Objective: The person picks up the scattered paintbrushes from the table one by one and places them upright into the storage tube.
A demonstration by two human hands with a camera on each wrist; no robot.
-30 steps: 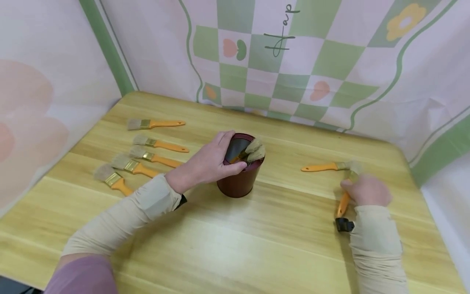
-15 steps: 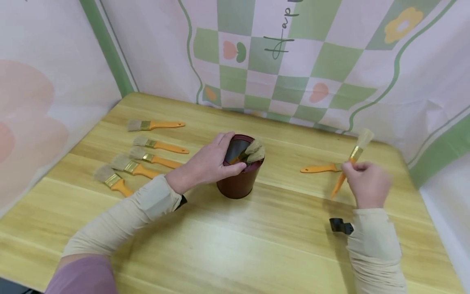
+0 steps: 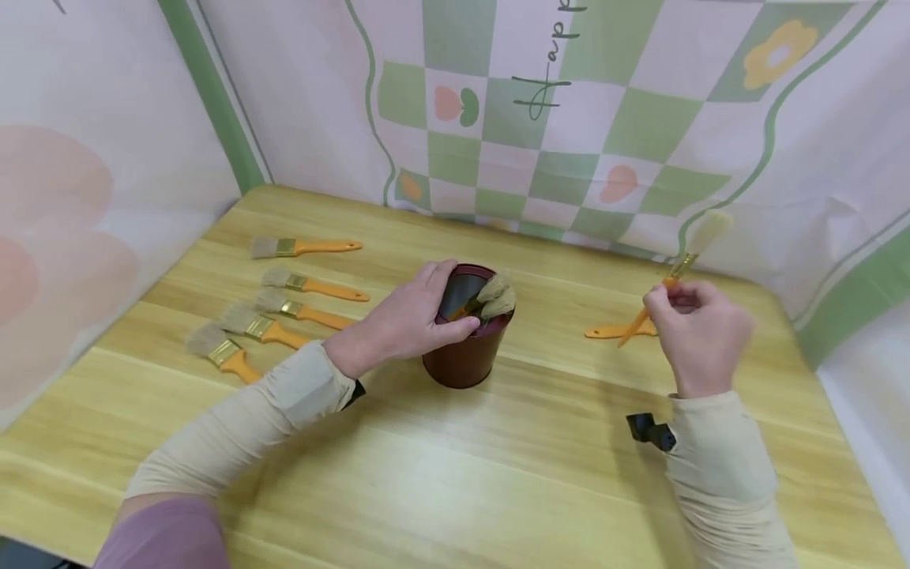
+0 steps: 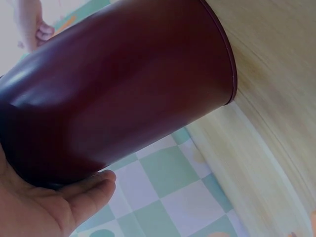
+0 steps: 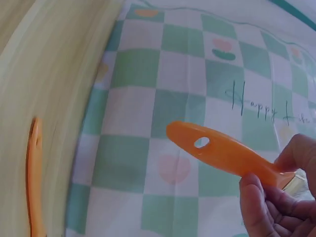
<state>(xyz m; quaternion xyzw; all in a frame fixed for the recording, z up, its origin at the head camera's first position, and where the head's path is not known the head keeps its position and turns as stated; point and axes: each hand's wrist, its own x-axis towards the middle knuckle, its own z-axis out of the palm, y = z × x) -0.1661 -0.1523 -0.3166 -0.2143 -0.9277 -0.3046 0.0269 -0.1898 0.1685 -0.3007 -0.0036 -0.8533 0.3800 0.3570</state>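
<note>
A dark red pot [image 3: 465,356] stands mid-table with brush bristles [image 3: 495,295] poking out of it. My left hand [image 3: 405,320] grips the pot's rim; in the left wrist view the pot's wall [image 4: 118,89] fills the frame above my palm [image 4: 44,207]. My right hand [image 3: 700,328] is raised over the right side of the table and pinches an orange-handled paintbrush [image 3: 671,276], bristles up and to the right. The right wrist view shows that brush's handle [image 5: 222,153] sticking out from my fingers [image 5: 266,205]. Another orange brush [image 3: 614,332] lies on the table just left of my right hand.
Several orange-handled brushes [image 3: 284,304] lie in a column on the left of the wooden table [image 3: 455,474]. Patterned cloth walls [image 3: 569,118] close in the back and both sides. A black wrist mount [image 3: 650,431] sits on my right sleeve.
My right hand picked a brush up off the table, lifted it and tipped it bristles-up, moving slightly back. My left hand stayed on the pot.
</note>
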